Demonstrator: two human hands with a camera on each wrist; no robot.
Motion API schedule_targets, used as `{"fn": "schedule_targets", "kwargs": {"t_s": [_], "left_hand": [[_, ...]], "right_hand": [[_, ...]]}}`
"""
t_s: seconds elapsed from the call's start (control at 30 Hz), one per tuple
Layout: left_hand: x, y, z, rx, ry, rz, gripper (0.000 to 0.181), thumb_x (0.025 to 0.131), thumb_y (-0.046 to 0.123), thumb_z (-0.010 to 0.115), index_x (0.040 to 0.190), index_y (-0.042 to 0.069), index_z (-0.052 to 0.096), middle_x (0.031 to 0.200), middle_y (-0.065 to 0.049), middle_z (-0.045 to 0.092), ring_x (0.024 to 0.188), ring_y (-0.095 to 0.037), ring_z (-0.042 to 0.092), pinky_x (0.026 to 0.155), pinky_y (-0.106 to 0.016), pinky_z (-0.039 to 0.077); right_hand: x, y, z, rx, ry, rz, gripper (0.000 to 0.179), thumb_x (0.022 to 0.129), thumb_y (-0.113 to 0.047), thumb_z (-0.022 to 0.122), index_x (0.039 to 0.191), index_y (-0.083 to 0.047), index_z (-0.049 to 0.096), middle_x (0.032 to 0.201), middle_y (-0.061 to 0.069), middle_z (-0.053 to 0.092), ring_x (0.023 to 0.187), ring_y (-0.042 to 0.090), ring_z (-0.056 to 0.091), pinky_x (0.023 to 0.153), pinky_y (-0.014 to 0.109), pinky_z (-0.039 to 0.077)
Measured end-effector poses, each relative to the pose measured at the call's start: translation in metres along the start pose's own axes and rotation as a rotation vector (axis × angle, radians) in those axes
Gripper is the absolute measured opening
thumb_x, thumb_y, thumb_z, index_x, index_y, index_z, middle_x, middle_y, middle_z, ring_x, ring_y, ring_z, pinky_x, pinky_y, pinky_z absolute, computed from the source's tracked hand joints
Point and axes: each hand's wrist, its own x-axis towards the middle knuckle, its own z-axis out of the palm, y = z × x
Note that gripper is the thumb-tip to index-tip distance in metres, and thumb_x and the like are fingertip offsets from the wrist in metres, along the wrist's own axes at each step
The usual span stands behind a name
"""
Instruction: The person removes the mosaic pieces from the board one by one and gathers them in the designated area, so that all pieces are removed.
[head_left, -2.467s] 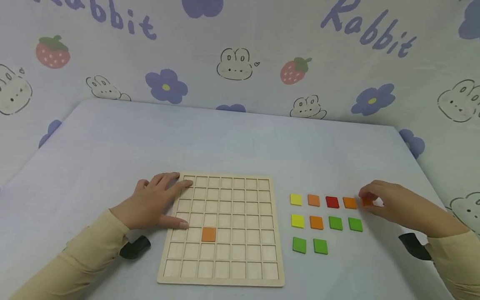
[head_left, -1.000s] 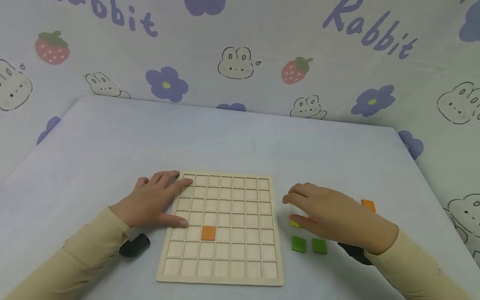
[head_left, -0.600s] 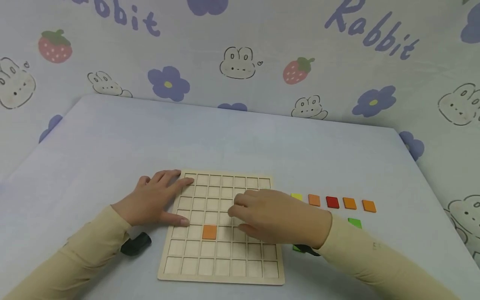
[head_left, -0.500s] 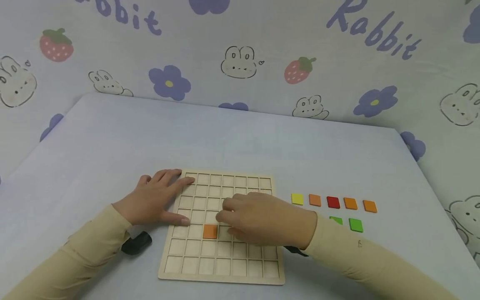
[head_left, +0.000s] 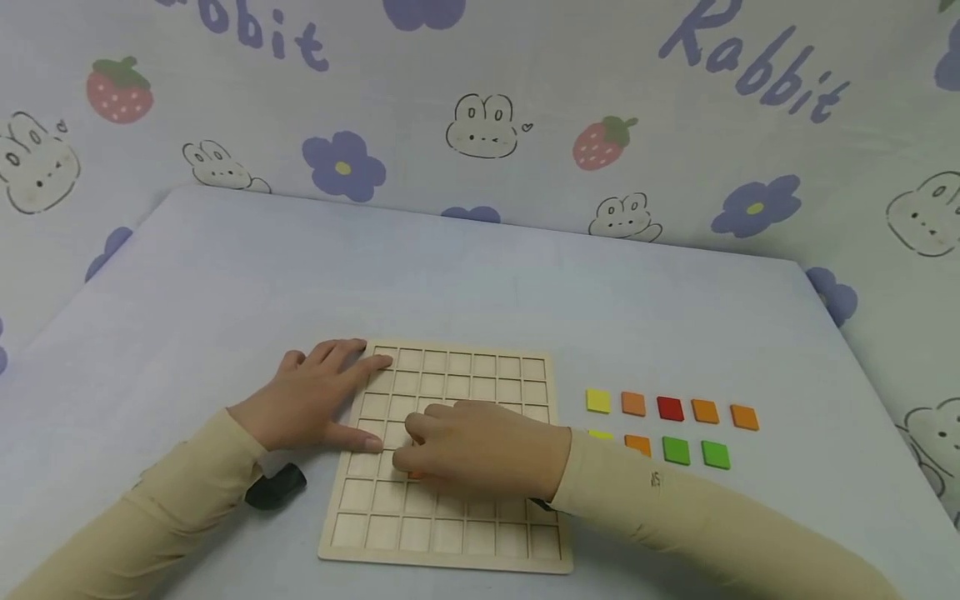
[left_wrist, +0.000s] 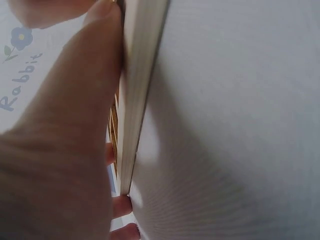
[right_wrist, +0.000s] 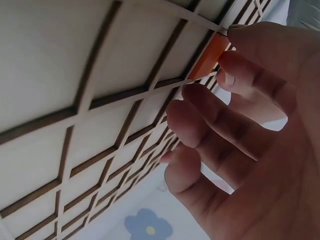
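My left hand (head_left: pixel 303 404) lies along the left side of a pale wooden grid board (head_left: pixel 446 537). In the left wrist view its thumb rests on the board's face, and fingertips show at the far end. My right hand (head_left: pixel 480 442) is over the board's middle, fingers curled. It covers most of an orange square tile (head_left: pixel 417 476) sitting in one of the cells. The right wrist view shows thumb and forefinger tips pinching at the edge of this orange tile (right_wrist: pixel 207 57), while the other fingers curl just above the grid.
Right of the board lie rows of square tiles: a yellow tile (head_left: pixel 597 402), a red tile (head_left: pixel 671 408), several orange and a few green ones, such as the green tile (head_left: pixel 716 455). The right sleeve (head_left: pixel 675 508) crosses the nearer tiles. A patterned cloth (head_left: pixel 525 108) hangs behind.
My right hand left an orange tile at the right end of the back row, then moved left across the tiles and board to the orange tile in the grid. The left hand stayed put.
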Motion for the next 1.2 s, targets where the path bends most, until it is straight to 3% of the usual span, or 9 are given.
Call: {"fn": "schedule_targets", "kwargs": {"t_s": [0.67, 0.83, 1.0, 1.2], "left_hand": [[-0.002, 0.002, -0.001, 0.009, 0.009, 0.002, 0.095, 0.074, 0.075, 0.059, 0.147, 0.019, 0.036, 0.146, -0.020, 0.037, 0.133, -0.037, 0.035, 0.088, -0.057, 0.034], [-0.002, 0.003, -0.001, 0.010, 0.008, -0.002, 0.095, 0.073, 0.075, 0.061, 0.147, 0.019, 0.037, 0.146, -0.019, 0.038, 0.133, -0.037, 0.036, 0.088, -0.057, 0.034], [-0.002, 0.003, -0.002, 0.005, -0.001, -0.006, 0.096, 0.074, 0.075, 0.059, 0.148, 0.019, 0.035, 0.147, -0.019, 0.036, 0.134, -0.037, 0.035, 0.089, -0.058, 0.033], [-0.002, 0.003, -0.001, 0.011, -0.002, -0.001, 0.095, 0.075, 0.075, 0.059, 0.148, 0.019, 0.034, 0.146, -0.019, 0.035, 0.133, -0.038, 0.035, 0.089, -0.058, 0.033]], "right_hand": [[0.008, 0.000, 0.000, -0.021, -0.048, -0.012, 0.009, 0.098, -0.031, 0.054, 0.103, -0.023, 0.055, 0.082, -0.008, 0.050, 0.067, 0.008, 0.045, 0.059, 0.022, 0.042], [0.004, 0.001, -0.005, -0.025, -0.023, -0.003, 0.010, 0.097, -0.028, 0.051, 0.098, -0.019, 0.054, 0.081, -0.008, 0.049, 0.068, 0.007, 0.046, 0.061, 0.021, 0.043], [-0.016, 0.007, -0.022, 0.033, -0.007, 0.095, 0.008, 0.094, -0.023, 0.053, 0.099, -0.017, 0.054, 0.082, -0.008, 0.048, 0.070, 0.005, 0.046, 0.064, 0.018, 0.043], [-0.062, 0.018, -0.034, 0.166, -0.023, 0.275, 0.018, 0.090, -0.021, 0.063, 0.104, -0.016, 0.054, 0.087, -0.009, 0.047, 0.069, 0.003, 0.044, 0.059, 0.015, 0.042]]}}
